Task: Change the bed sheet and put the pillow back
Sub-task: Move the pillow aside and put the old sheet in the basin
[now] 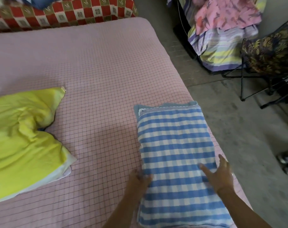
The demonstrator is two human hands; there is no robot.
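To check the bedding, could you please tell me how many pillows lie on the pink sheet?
2: a yellow-green pillow on the left, and a blue checked pillow on the right, touched by the left hand and right hand. Others may be hidden.

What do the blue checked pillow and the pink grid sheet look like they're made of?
Blue checked pillow: soft woven cloth, matte and slightly fuzzy, perhaps terry cotton; a zip runs along its far edge. Pink grid sheet: matte puckered cloth, likely cotton or a blend, with small raised squares.
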